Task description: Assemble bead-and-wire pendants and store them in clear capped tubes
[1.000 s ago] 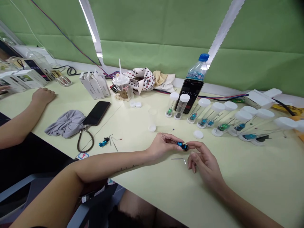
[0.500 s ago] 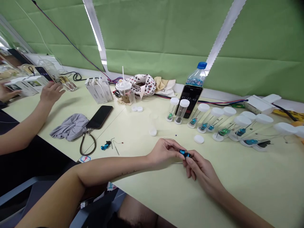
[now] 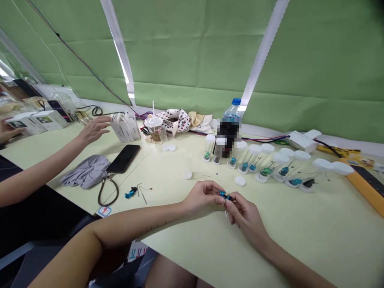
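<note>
Between the fingertips of both hands, above the table, is a small shiny blue-and-black metal part [image 3: 223, 195]. My left hand [image 3: 202, 199] pinches its blue end, and my right hand [image 3: 244, 214] has thumb and fingers closed on the darker end. A thin metal pin [image 3: 226, 214] shows just below the fingers; what it belongs to is hidden. A similar blue-and-black part [image 3: 131, 193] lies to the left beside two small hex keys [image 3: 143, 195]. Beyond my hands are a loose white cap [image 3: 240, 181] and an upright clear tube [image 3: 187, 164].
Several white-capped clear tubes [image 3: 267, 171] with blue, green or dark parts line the right side. A water bottle [image 3: 232, 111] stands behind them. A phone [image 3: 124, 158], a grey cloth [image 3: 87, 171] and white boxes [image 3: 126, 129] are left, near a co-worker's hand [image 3: 95, 130]. A drink cup [image 3: 155, 130] stands behind.
The view has shifted slightly, tilting up and to the right. My hands keep hold of the blue-and-black part. The co-worker's hand has moved right, to the white boxes.
</note>
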`<action>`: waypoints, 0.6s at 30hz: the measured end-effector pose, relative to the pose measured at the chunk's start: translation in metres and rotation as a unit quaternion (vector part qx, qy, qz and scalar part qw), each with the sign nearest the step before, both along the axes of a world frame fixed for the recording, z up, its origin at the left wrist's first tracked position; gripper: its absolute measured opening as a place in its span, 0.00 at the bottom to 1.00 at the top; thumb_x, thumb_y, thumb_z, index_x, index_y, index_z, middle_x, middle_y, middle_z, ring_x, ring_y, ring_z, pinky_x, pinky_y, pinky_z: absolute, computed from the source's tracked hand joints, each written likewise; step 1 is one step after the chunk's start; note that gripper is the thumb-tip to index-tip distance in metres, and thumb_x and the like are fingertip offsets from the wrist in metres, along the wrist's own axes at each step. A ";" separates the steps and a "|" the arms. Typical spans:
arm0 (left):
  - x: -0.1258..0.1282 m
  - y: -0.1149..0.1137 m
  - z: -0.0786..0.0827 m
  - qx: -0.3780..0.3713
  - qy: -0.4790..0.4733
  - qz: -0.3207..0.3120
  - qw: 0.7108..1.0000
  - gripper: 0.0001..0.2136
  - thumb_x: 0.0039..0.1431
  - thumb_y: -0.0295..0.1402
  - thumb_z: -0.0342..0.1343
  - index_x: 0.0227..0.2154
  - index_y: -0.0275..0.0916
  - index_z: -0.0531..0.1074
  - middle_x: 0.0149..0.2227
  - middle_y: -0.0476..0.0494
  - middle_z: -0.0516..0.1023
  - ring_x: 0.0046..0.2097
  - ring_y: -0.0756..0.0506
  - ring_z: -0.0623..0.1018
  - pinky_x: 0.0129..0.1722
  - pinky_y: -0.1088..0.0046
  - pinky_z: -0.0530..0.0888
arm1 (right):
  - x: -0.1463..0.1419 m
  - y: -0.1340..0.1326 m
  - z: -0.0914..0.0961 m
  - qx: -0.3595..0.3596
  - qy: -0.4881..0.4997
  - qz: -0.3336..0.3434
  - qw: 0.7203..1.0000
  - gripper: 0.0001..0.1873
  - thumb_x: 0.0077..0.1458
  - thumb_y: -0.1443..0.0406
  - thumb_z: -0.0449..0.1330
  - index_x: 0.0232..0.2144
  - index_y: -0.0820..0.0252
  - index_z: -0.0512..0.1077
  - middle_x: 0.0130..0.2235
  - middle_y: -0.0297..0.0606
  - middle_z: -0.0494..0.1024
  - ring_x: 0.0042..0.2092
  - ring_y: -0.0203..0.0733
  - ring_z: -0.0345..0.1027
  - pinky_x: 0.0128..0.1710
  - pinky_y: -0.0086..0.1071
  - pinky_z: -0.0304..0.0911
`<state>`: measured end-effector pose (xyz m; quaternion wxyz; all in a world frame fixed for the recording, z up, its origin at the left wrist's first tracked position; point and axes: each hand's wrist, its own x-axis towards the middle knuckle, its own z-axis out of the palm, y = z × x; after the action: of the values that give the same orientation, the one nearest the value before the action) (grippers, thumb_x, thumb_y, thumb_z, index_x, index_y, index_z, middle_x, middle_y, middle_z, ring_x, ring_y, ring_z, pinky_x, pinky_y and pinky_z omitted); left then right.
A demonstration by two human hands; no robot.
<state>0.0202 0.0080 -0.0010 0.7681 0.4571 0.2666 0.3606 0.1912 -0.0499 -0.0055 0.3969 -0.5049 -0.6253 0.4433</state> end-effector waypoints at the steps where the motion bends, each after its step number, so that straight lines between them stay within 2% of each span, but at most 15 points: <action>1: 0.000 -0.001 0.000 0.008 0.015 0.007 1.000 0.18 0.40 0.36 0.71 0.31 0.31 0.74 0.29 0.42 0.78 0.30 0.48 0.77 0.36 0.69 0.72 | 0.000 -0.001 0.001 0.013 -0.012 -0.001 1.000 0.15 0.63 0.53 0.51 0.34 0.57 0.65 0.23 0.29 0.66 0.22 0.33 0.58 0.23 0.28 0.54; 5: 0.002 -0.004 0.001 0.050 0.039 0.032 0.997 0.17 0.48 0.42 0.66 0.27 0.32 0.72 0.23 0.45 0.75 0.24 0.53 0.72 0.29 0.73 0.69 | 0.000 -0.004 0.005 0.070 -0.073 0.014 0.995 0.16 0.64 0.54 0.48 0.31 0.57 0.64 0.23 0.29 0.65 0.23 0.34 0.59 0.27 0.29 0.56; 11: -0.001 -0.019 0.013 0.160 0.082 0.054 0.982 0.14 0.48 0.40 0.66 0.30 0.32 0.74 0.26 0.45 0.77 0.28 0.51 0.74 0.32 0.74 0.71 | 0.004 -0.009 0.006 0.095 -0.074 0.051 0.991 0.15 0.66 0.53 0.45 0.35 0.56 0.63 0.23 0.27 0.65 0.24 0.34 0.60 0.28 0.29 0.57; 15: -0.022 -0.030 0.043 0.223 0.119 0.119 0.960 0.11 0.49 0.36 0.66 0.33 0.34 0.76 0.32 0.43 0.79 0.34 0.49 0.77 0.39 0.71 0.74 | 0.004 -0.010 0.004 0.085 -0.045 0.126 0.987 0.15 0.65 0.52 0.45 0.45 0.55 0.61 0.31 0.31 0.69 0.25 0.33 0.64 0.30 0.30 0.61; 18: -0.052 -0.020 0.077 0.294 0.135 0.211 0.922 0.10 0.53 0.36 0.63 0.35 0.36 0.77 0.35 0.42 0.79 0.35 0.48 0.78 0.40 0.69 0.76 | 0.003 -0.010 0.003 0.078 -0.078 0.134 0.985 0.17 0.65 0.52 0.46 0.50 0.53 0.60 0.36 0.32 0.70 0.26 0.33 0.65 0.34 0.32 0.62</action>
<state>-0.0322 -0.0122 0.0762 0.4618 0.6400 0.3399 0.5115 0.1938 -0.0595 -0.0022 0.3225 -0.4170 -0.7491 0.4013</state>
